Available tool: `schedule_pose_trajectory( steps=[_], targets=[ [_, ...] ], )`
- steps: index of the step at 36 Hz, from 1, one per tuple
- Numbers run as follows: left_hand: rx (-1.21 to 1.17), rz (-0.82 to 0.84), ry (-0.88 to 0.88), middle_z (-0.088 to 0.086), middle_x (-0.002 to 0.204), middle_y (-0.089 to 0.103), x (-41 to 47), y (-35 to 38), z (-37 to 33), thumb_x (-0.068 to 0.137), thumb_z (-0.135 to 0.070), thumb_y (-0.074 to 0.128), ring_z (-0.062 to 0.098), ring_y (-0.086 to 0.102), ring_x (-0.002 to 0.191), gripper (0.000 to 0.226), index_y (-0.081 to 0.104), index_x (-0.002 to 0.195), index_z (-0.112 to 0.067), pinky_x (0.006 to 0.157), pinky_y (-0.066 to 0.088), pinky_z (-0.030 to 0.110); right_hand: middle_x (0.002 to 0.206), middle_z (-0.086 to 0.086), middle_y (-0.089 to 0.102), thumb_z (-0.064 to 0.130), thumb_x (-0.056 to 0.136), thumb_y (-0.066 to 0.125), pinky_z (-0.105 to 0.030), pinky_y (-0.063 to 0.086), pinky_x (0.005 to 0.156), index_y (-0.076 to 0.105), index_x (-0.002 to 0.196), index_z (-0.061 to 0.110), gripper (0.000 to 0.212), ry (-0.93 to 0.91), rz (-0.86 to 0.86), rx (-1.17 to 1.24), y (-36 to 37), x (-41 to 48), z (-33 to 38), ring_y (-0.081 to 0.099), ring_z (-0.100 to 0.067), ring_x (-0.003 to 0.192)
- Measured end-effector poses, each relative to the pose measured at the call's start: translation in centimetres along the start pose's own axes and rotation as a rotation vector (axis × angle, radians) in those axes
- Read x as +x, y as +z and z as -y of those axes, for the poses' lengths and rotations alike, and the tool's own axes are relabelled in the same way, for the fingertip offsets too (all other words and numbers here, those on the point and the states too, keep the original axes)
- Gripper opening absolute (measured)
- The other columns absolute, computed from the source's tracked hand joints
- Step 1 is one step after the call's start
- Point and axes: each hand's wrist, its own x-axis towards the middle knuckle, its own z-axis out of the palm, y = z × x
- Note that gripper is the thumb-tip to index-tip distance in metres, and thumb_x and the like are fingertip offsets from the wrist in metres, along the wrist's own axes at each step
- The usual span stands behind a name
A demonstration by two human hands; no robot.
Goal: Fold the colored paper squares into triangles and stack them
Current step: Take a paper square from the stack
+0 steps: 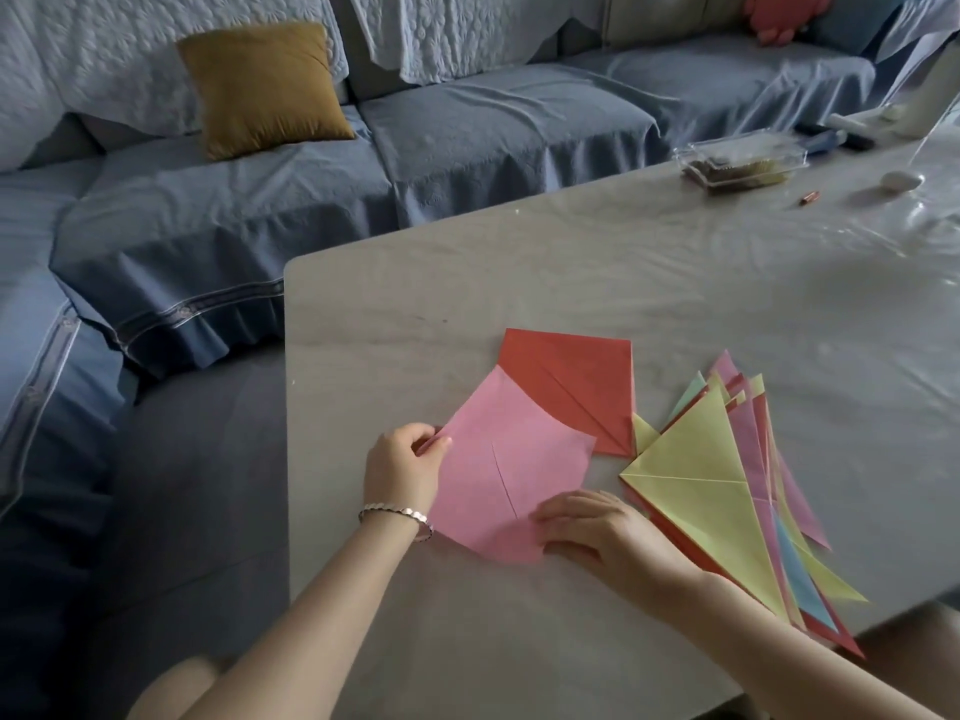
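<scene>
A pink paper square [498, 459] lies unfolded on the grey table [571, 283], partly covering a red square [576, 381] behind it. My left hand [405, 465] pinches the pink sheet's left corner between thumb and fingers. My right hand [608, 532] rests with its fingers on the sheet's near right corner. To the right sits a fanned stack of folded triangles [727, 480], yellow on top, with pink, blue, green and red ones under it.
A clear plastic container [737, 161] stands at the table's far right, with a small white object [901, 180] and a small copper-coloured item [809, 198] nearby. A blue-covered sofa [467, 132] with a mustard cushion [265, 88] runs behind and left of the table.
</scene>
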Motion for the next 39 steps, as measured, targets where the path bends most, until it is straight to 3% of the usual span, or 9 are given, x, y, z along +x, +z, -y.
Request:
schedule_pose_trajectory(
  steps=[3,6,10,13,18,23,29,33,39],
  targets=[
    [0.003,-0.009,0.096,-0.001,0.071,0.064,-0.7,-0.8,-0.3,0.084,-0.014,0.064,0.015,0.056,0.067,0.012,0.07,0.086,-0.004,0.054,0.037,0.016,0.109,0.008,0.064,0.039,0.095,0.044,-0.019,0.045,0.088,0.07,0.091,0.018,0.034,0.033,-0.105,0.088,-1.2,1.3,0.9,0.058,-0.003,0.102],
    [-0.01,0.009,0.188,-0.004,0.079,0.066,-1.5,-1.7,-0.6,0.084,-0.01,0.064,0.006,0.058,0.07,0.01,0.071,0.09,-0.005,0.061,0.037,0.003,0.117,0.019,0.056,0.041,0.088,0.055,-0.009,0.037,0.094,0.072,0.091,0.024,0.024,0.156,-0.246,0.167,-2.6,2.6,1.5,0.05,0.008,0.11],
    [-0.074,0.095,0.245,-0.016,0.077,0.064,-2.4,-2.7,-0.7,0.084,0.0,0.06,-0.016,0.057,0.067,0.015,0.072,0.088,-0.008,0.064,0.039,-0.001,0.122,0.02,0.051,0.029,0.076,0.07,-0.015,0.038,0.096,0.071,0.08,0.035,0.008,0.369,-0.351,0.296,-4.5,3.9,2.3,0.049,0.005,0.114],
    [-0.126,0.161,0.258,-0.02,0.072,0.065,-3.1,-3.2,-1.0,0.084,-0.001,0.06,-0.014,0.058,0.065,0.02,0.07,0.08,-0.018,0.062,0.04,0.001,0.113,0.022,0.056,0.013,0.077,0.072,-0.01,0.04,0.091,0.07,0.078,0.035,0.022,0.445,-0.344,0.381,-5.7,4.5,3.1,0.052,0.014,0.103],
    [-0.138,0.24,0.244,-0.017,0.07,0.069,-4.3,-3.6,-1.3,0.085,-0.008,0.063,-0.006,0.059,0.065,0.027,0.067,0.072,-0.031,0.063,0.043,0.006,0.079,0.014,0.069,0.011,0.076,0.072,-0.006,0.042,0.071,0.071,0.074,0.026,0.015,0.467,-0.319,0.391,-6.2,4.4,4.3,0.061,0.005,0.075],
    [-0.161,0.148,0.351,-0.025,0.082,0.065,-5.5,-3.8,-3.1,0.081,-0.032,0.063,-0.013,0.06,0.079,0.009,0.067,0.089,-0.033,0.07,0.04,0.001,0.075,0.023,0.068,0.007,0.076,0.073,-0.007,0.044,0.07,0.068,0.069,0.033,0.027,0.477,-0.359,0.409,-5.8,4.2,5.1,0.062,0.005,0.072],
    [-0.11,0.013,0.607,-0.027,0.092,0.06,-6.7,-3.2,-4.8,0.076,-0.058,0.055,-0.012,0.058,0.087,0.051,0.069,0.105,-0.018,0.076,0.041,0.001,0.077,0.018,0.07,0.009,0.074,0.073,-0.007,0.044,0.069,0.07,0.07,0.029,0.021,0.46,-0.372,0.444,-6.3,4.5,6.9,0.063,0.001,0.072],
    [-0.052,-0.105,0.642,-0.015,0.09,0.063,-7.1,-2.7,-5.1,0.078,-0.043,0.056,0.001,0.059,0.086,0.04,0.071,0.102,-0.015,0.074,0.043,0.006,0.078,0.014,0.07,0.009,0.074,0.074,-0.008,0.044,0.07,0.071,0.069,0.026,0.018,0.472,-0.392,0.428,-6.7,4.5,7.5,0.063,-0.001,0.072],
    [-0.147,-0.158,0.602,-0.013,0.079,0.064,-7.4,-2.6,-5.3,0.072,-0.008,0.067,-0.007,0.057,0.073,0.025,0.073,0.096,-0.012,0.07,0.04,-0.001,0.07,0.016,0.07,0.007,0.073,0.073,-0.006,0.044,0.066,0.07,0.067,0.027,0.021,0.493,-0.439,0.399,-7.1,4.7,8.4,0.064,0.003,0.065]
  ],
)
